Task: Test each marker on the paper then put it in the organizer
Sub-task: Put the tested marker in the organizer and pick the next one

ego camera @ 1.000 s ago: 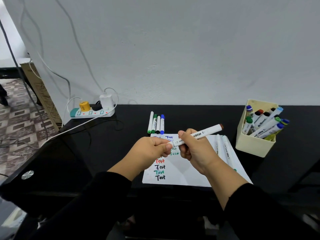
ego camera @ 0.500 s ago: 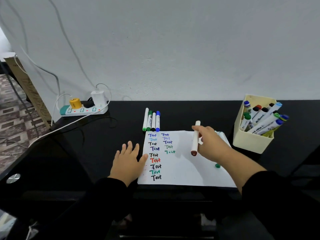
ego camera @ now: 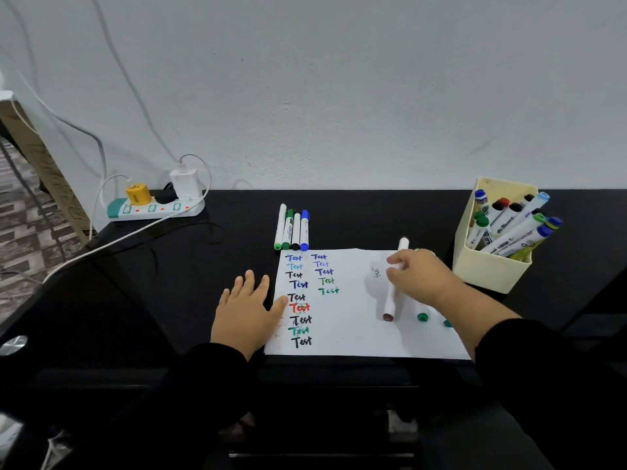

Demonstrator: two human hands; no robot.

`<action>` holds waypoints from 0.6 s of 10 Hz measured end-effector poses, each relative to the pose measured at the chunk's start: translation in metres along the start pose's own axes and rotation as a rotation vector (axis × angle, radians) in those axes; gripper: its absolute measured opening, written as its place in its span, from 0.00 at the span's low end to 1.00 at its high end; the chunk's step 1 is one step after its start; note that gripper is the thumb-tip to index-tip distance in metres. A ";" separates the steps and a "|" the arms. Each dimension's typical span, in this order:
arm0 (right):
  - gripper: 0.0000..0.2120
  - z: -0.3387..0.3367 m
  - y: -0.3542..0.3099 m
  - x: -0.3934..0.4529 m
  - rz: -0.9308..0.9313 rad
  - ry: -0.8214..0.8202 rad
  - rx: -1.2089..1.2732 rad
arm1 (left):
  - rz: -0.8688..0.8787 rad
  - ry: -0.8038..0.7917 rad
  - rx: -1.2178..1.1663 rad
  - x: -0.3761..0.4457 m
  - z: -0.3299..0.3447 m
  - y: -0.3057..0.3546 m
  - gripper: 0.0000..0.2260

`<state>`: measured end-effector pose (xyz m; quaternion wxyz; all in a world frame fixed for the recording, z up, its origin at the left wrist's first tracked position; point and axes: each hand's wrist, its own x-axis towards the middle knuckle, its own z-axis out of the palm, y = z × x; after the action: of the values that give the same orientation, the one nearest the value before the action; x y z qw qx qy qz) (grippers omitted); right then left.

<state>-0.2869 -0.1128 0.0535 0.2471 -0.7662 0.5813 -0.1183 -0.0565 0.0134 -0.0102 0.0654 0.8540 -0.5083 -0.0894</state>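
Right hand [ego camera: 419, 276] fingers grip marker [ego camera: 393, 293], axis 12–6, tip at 6 on paper [ego camera: 353, 327]. Organizer [ego camera: 488, 269] at 2, nearer right. Left hand [ego camera: 246, 310] flat, fingers open.

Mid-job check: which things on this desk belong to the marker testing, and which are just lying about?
Part of the job:
marker in the right hand
paper, steadied by the left hand
organizer with markers in it
four markers above the paper
green-capped markers under the right arm

Lying about:
power strip
white charger and cables
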 end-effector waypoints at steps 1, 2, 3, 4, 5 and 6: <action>0.21 0.008 0.000 0.000 0.029 0.001 -0.156 | -0.002 0.002 0.003 0.001 0.001 -0.001 0.29; 0.22 0.011 -0.002 0.002 0.036 -0.001 -0.285 | -0.004 0.001 0.001 0.001 0.000 0.000 0.29; 0.20 0.014 -0.003 0.006 0.057 0.017 -0.425 | -0.002 0.001 -0.002 0.000 0.000 0.000 0.29; 0.21 0.018 -0.003 0.012 0.047 0.026 -0.626 | -0.003 -0.001 -0.001 0.000 -0.001 0.000 0.29; 0.24 0.020 -0.001 0.015 0.046 0.023 -0.720 | -0.006 -0.007 0.005 0.001 -0.001 0.000 0.29; 0.24 0.019 0.000 0.012 0.006 0.051 -0.729 | -0.008 -0.010 0.006 0.001 0.000 0.000 0.29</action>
<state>-0.2741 -0.1193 0.0362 -0.0567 -0.7991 0.5934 0.0783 -0.0562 0.0127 -0.0102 0.0597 0.8558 -0.5055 -0.0924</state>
